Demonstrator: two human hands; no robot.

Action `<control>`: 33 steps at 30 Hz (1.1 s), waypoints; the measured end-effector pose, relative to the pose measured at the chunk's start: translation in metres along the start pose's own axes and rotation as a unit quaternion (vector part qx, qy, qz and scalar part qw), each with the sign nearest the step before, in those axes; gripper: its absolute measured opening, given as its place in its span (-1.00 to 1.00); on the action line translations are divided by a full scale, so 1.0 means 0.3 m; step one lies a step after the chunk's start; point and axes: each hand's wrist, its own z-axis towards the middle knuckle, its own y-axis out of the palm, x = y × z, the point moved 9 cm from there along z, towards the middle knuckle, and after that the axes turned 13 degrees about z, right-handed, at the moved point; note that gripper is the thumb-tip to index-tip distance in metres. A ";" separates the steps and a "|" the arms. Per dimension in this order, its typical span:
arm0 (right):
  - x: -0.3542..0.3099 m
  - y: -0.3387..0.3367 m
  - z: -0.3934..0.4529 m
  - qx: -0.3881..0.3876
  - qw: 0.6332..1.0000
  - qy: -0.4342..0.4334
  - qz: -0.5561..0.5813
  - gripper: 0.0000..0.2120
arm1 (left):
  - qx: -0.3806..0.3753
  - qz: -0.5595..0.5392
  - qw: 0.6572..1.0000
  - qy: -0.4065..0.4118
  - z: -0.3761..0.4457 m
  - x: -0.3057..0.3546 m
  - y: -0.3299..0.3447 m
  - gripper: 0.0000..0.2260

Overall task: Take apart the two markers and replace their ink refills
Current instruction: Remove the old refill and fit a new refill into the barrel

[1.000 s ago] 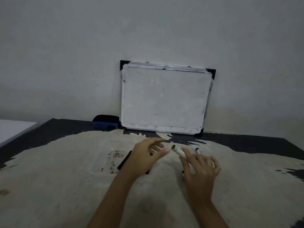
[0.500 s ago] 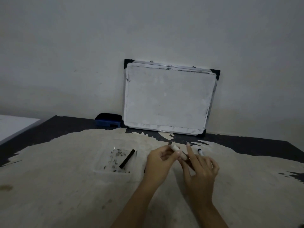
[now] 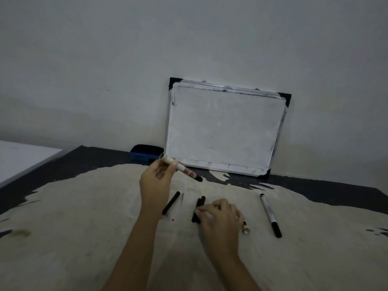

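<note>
Right hand (image 3: pixel 220 217) low over cloth (image 3: pixel 84 238), fingers curled down onto near ends of two black refills (image 3: pixel 199 203) lying side by side; whether pinching or only touching, cannot tell. Small cap (image 3: pixel 246 229) just right of hand, partly hidden. Second marker (image 3: pixel 270 215), white barrel, black cap, flat on cloth, well right, untouched. Single black refill (image 3: pixel 171 203) lies between hands. Left hand (image 3: pixel 156 181) raised, thumb and fingers gripping open marker barrel (image 3: pixel 180 166), tilted, open end up-left, dark tip down-right. Whiteboard (image 3: pixel 224 131) leans on wall; blue eraser (image 3: pixel 144 153) beside it.
</note>
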 end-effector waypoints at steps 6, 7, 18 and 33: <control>-0.016 0.039 0.016 0.011 0.995 -0.001 -0.103 -0.73 | 0.013 -0.002 1.000 -0.007 0.008 -0.010 -0.010 -0.80; -0.018 0.040 0.019 0.017 0.992 -0.004 -0.122 -0.71 | 0.012 -0.001 1.000 -0.006 0.006 -0.009 -0.010 -0.81; -0.020 0.086 0.012 -0.008 0.988 -0.037 -0.147 -0.65 | 0.005 0.002 1.000 0.002 0.003 -0.005 0.004 -0.82; 0.094 -0.124 0.064 0.085 0.948 0.173 0.253 -0.83 | 0.011 0.024 0.995 0.100 -0.018 0.118 0.004 -0.91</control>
